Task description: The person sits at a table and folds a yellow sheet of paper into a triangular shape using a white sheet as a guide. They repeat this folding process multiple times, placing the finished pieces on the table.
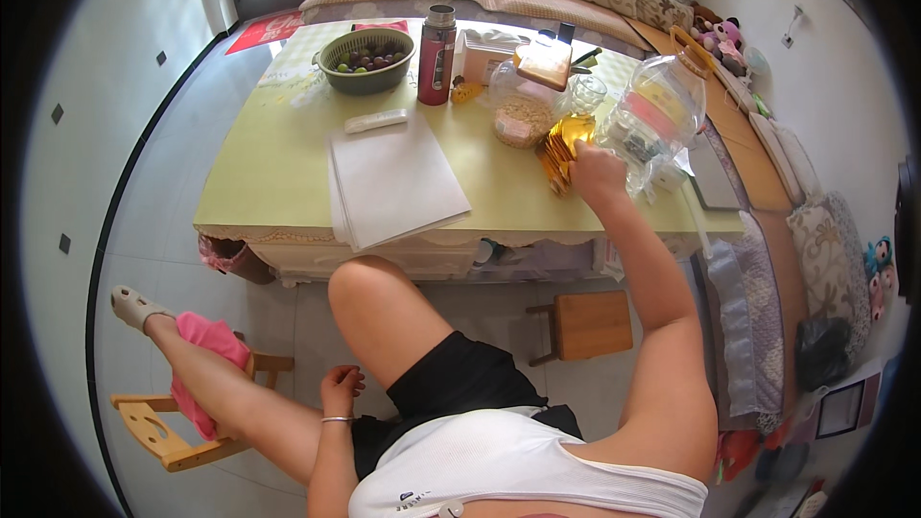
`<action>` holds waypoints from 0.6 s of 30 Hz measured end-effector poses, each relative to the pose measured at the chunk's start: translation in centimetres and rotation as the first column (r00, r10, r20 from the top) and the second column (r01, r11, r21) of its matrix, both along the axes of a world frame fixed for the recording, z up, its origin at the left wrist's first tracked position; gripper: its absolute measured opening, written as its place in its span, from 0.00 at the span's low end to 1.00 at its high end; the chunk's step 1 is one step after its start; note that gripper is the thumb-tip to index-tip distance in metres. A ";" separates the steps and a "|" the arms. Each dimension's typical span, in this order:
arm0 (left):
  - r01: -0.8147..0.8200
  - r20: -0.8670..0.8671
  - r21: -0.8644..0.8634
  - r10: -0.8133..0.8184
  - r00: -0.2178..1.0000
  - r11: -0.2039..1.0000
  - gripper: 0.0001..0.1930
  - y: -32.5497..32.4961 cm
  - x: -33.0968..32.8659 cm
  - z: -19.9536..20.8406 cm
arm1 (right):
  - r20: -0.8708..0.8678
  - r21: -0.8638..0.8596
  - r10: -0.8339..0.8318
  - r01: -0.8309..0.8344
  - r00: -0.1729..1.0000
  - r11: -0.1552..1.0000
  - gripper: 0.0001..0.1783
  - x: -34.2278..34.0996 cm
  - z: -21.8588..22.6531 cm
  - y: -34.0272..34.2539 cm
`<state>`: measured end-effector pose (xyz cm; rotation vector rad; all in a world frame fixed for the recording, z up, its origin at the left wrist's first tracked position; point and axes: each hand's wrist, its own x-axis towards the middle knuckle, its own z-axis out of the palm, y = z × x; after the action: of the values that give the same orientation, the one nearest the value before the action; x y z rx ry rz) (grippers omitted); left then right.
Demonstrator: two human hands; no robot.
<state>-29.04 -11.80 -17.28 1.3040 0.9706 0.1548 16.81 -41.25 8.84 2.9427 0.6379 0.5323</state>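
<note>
At the table's right part, my right hand [597, 175] reaches out with its fingers closed on the edge of a stack of gold foil sheets [556, 155]. A clear bag of tan, grain-like bits [522, 123] lies just left of the foil. To the right of that hand stands a large clear plastic jug [662, 101] with an orange handle. My left hand [342, 388], a bangle at its wrist, rests by my thigh, fingers loosely bent and holding nothing visible. White paper sheets [398, 177] lie in front of me, with a white wrapped packet [376, 121] at their far edge.
A green colander [332, 79] of grapes and a red flask [436, 62] stand farther back on the yellow-green table [259, 168]. Beyond the flask are a tissue box [477, 59] and a glass cup [587, 93]. A small wooden stool [593, 324] sits below the table's front edge.
</note>
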 end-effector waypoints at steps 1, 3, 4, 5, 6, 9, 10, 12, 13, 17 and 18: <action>0.003 0.004 -0.001 -0.003 1.000 1.000 0.10 0.0 0.0 0.0 | 0.017 0.064 0.002 -0.003 1.000 0.998 0.12 0.0 -0.1 -0.4; 0.003 0.013 -0.001 -0.003 1.000 1.000 0.10 -0.1 -0.1 0.1 | 0.052 0.192 0.009 -0.019 0.999 0.981 0.17 0.3 -0.2 -1.5; 0.001 0.007 -0.001 -0.001 1.000 1.000 0.10 -0.1 -0.2 0.2 | 0.025 0.221 0.006 -0.011 1.000 0.975 0.19 0.3 -0.2 -1.9; 0.000 0.003 -0.004 0.000 1.000 1.000 0.10 -0.1 -0.2 0.1 | -0.002 0.245 0.002 -0.001 1.000 0.969 0.22 0.1 -0.2 -2.4; -0.001 -0.001 -0.007 0.001 1.000 1.000 0.10 -0.1 -0.2 0.1 | -0.029 0.270 -0.002 0.009 1.000 0.963 0.24 0.0 -0.2 -2.8; 0.002 -0.001 -0.017 -0.002 1.000 1.000 0.10 0.0 -0.2 -0.1 | 0.012 0.319 0.048 -0.049 0.999 0.947 0.29 0.1 -1.5 -3.9; 0.006 0.003 -0.016 -0.006 1.000 1.000 0.10 -0.1 -0.1 -0.2 | 0.012 0.339 0.054 -0.055 0.998 0.939 0.30 0.2 -1.9 -4.3; 0.010 0.011 -0.009 -0.009 1.000 1.000 0.10 -0.2 -0.1 -0.1 | 0.011 0.382 0.069 -0.068 0.998 0.922 0.33 0.2 -2.1 -4.6; 0.014 0.007 -0.005 -0.014 1.000 1.000 0.10 -0.2 0.0 0.0 | -0.025 0.406 0.067 -0.051 0.997 0.913 0.33 0.1 -2.1 -4.8; 0.020 -0.004 0.002 -0.020 1.000 1.000 0.10 -0.4 0.0 0.3 | -0.138 0.537 0.080 0.007 0.987 0.843 0.33 -0.1 -2.4 -5.6; 0.021 -0.005 0.002 -0.021 1.000 1.000 0.10 -0.4 0.0 0.3 | -0.157 0.579 0.086 0.021 0.984 0.815 0.33 0.2 -2.8 -6.0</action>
<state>-29.01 -12.21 -17.00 1.3170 0.9610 0.1360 17.02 -47.29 6.03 3.5986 0.6333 0.5548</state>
